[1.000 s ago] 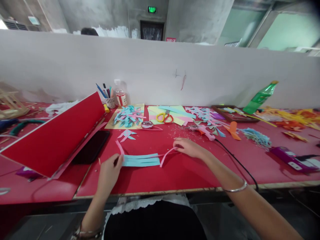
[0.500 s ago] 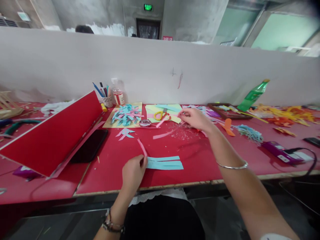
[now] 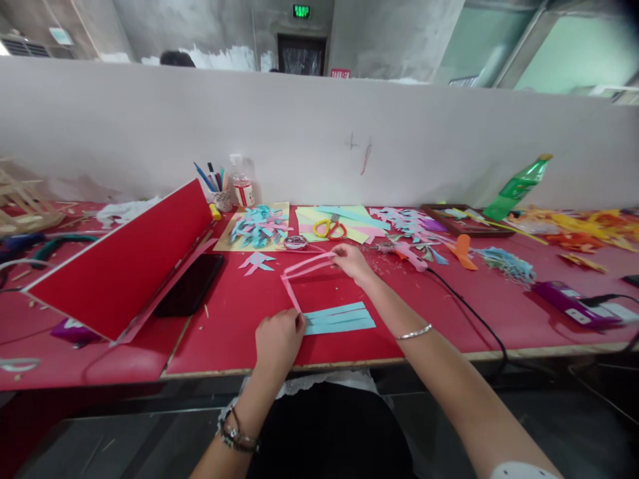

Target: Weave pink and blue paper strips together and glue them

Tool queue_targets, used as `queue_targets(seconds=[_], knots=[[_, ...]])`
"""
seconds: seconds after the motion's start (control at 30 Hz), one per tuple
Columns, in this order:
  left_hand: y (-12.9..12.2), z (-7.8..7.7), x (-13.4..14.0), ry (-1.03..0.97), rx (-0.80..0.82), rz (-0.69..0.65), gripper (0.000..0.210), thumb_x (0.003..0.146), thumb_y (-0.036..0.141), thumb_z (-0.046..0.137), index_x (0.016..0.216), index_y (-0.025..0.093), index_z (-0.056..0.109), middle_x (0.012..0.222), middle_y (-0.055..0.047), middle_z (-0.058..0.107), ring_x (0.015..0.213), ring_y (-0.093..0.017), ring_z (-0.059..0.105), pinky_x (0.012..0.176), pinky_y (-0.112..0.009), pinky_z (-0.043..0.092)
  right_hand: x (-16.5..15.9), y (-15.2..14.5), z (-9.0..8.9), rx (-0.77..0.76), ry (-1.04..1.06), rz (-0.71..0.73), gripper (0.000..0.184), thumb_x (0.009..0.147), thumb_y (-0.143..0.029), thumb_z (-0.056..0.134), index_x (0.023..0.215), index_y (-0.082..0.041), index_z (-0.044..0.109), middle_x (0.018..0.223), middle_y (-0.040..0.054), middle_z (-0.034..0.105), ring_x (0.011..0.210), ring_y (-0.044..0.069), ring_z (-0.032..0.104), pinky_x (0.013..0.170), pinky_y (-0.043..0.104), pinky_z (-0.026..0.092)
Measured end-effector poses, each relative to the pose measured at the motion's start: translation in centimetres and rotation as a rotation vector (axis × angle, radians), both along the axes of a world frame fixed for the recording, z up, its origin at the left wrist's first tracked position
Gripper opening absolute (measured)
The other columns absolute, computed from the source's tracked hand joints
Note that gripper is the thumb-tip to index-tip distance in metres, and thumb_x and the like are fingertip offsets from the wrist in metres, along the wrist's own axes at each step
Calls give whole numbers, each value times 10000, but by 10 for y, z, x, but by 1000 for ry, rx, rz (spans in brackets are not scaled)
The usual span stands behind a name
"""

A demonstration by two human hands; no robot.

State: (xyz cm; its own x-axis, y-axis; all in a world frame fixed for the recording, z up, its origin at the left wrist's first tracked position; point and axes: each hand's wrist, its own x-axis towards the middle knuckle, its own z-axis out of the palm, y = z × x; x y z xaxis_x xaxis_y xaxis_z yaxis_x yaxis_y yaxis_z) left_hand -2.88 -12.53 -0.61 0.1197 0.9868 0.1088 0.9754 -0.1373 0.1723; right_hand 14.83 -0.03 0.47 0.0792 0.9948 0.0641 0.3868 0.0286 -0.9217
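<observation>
Pink paper (image 3: 291, 294) is pinched in the fingers of the right hand (image 3: 344, 258), running doubled to a sharp corner and then down to the left hand (image 3: 280, 336). Whether it is one strip or two, I cannot tell. The left fingers look pressed together at the left end of the blue strips (image 3: 342, 318), which lie fanned on the bench (image 3: 239, 339) near its front edge; the thumb partly hides the join there. A hard pull by the right hand could tear the thin pink paper or crease it in the wrong place, and if the left pinch loosened, the strips could slip out of line. Just beyond lies a pink-and-blue star (image 3: 257, 261), and behind it a small tin (image 3: 295, 243) and scissors (image 3: 331, 228). Farther right rests a glue gun (image 3: 409, 256), its cord (image 3: 464, 307) trailing to the front edge, where the right forearm could snag it if it swung outward.
</observation>
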Motion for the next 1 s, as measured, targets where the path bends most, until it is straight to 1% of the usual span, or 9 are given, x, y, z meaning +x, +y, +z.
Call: queue_targets(seconds=[0.17,0.3,0.4,0.53,0.7,0.77,0.87,0.93,1.0], knots=[[0,1,3,44,0,28,314,804,312,325,716,180,597,652,-76,615,581,-196,572,501,-252,326,22,-9,-5,-19,-84,51,92,588,-119,519,671,-154,537,638,-9,566,583,103,529,631,246,437],[0,1,3,35,2,43,297,802,324,339,712,177,581,635,-66,603,571,-194,567,486,-251,321,33,-18,1,-125,-71,213,107,570,-90,542,656,-141,579,466,-42,517,458,88,486,536,229,427],[-1,2,-3,-75,42,-8,254,809,337,351,769,189,554,748,-48,604,614,-170,566,489,-238,346,36,-20,5,-150,2,266,112,608,-92,521,688,-137,585,532,-23,569,519,86,531,569,213,444],[-5,2,-25,-217,107,-248,250,828,333,350,939,190,523,987,-58,567,818,-155,560,671,-247,432,34,-16,8,-107,104,217,108,653,-115,506,737,-132,570,698,8,614,651,82,569,660,203,451],[-7,1,-50,-101,116,-604,398,825,318,374,1212,226,395,1236,-58,462,1133,-184,404,953,-346,317,32,-6,7,-57,143,160,186,681,-142,498,858,-134,556,778,23,603,704,98,566,675,232,448],[-9,1,-54,-56,62,-704,470,822,347,377,1273,232,313,1291,-56,410,1187,-180,346,988,-352,276,35,-5,7,-26,36,172,258,654,-123,526,911,-137,552,837,35,590,765,123,555,719,269,440],[-10,2,-57,-41,-1,-791,554,803,411,391,1306,227,248,1323,-63,366,1219,-193,303,1025,-389,202,41,-11,11,74,-346,193,380,590,-51,555,961,-137,550,994,77,534,974,187,479,855,332,374],[-10,2,-56,-73,-8,-763,580,794,432,400,1308,218,239,1323,-73,364,1213,-203,312,1027,-409,192,39,-23,16,160,-552,169,399,590,-43,556,978,-135,547,1054,104,491,1064,222,409,910,362,319],[-9,0,-55,-136,17,-642,565,795,426,402,1295,200,264,1295,-89,392,1175,-204,362,998,-388,265,31,-42,21,264,-611,164,337,643,-91,546,976,-145,542,1042,107,484,1062,227,408,909,372,313]])
